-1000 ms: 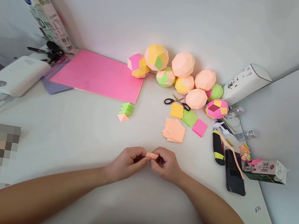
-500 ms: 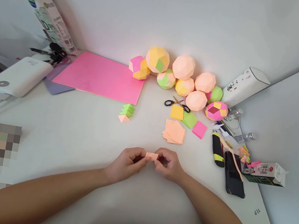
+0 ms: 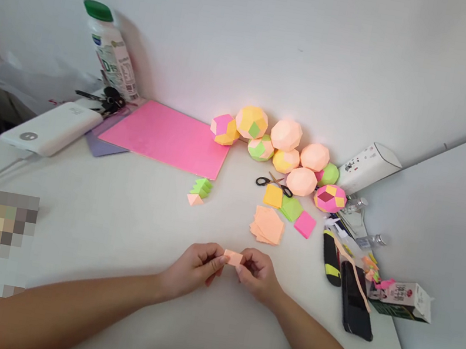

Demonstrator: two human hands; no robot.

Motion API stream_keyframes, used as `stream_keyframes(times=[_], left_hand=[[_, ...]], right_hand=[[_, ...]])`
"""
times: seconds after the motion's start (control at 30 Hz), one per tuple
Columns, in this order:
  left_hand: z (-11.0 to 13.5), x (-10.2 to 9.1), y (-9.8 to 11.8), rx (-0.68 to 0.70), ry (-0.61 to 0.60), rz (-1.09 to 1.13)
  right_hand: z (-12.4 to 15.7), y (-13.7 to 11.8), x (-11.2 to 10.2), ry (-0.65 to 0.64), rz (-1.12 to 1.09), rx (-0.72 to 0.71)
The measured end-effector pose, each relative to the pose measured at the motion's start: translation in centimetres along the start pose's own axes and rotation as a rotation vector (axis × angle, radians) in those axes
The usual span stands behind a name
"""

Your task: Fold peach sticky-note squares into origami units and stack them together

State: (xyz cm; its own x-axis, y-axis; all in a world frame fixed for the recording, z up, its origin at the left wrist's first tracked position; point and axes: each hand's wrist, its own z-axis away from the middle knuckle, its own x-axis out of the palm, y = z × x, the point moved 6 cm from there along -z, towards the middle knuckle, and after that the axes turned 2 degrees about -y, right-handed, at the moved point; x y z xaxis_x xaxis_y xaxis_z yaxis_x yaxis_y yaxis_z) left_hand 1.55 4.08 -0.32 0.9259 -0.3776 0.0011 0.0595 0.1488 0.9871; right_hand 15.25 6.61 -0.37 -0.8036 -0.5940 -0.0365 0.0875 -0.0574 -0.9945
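Green letter D [image 3: 106, 66] on bottle [image 3: 113, 56]

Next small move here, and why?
Probably slide the right hand along the folded peach paper to firm its crease: that hand is at one end, the left hand pinches the other, and the piece looks narrower than the stacked peach sheets.

Left hand [image 3: 198, 265] perhaps partly behind paper [image 3: 233, 257], arms [image 3: 72, 308] cropped below
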Motion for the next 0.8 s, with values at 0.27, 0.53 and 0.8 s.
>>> stream_keyframes(times=[0.27,0.53,0.8], left_hand=[[-0.1,-0.1,-0.2,-0.013,0.017,-0.037],[-0.2,0.2,-0.5,-0.01,0.003,0.076],[-0.1,0.1,0.1,-0.033,0.02,0.121]], right_hand=[[0.1,0.0,-0.2,0.024,-0.096,-0.101],[-0.1,0.1,-0.3,0.047,-0.072,-0.199],[0.6,-1.7,0.1,0.153,0.316,-0.402]])
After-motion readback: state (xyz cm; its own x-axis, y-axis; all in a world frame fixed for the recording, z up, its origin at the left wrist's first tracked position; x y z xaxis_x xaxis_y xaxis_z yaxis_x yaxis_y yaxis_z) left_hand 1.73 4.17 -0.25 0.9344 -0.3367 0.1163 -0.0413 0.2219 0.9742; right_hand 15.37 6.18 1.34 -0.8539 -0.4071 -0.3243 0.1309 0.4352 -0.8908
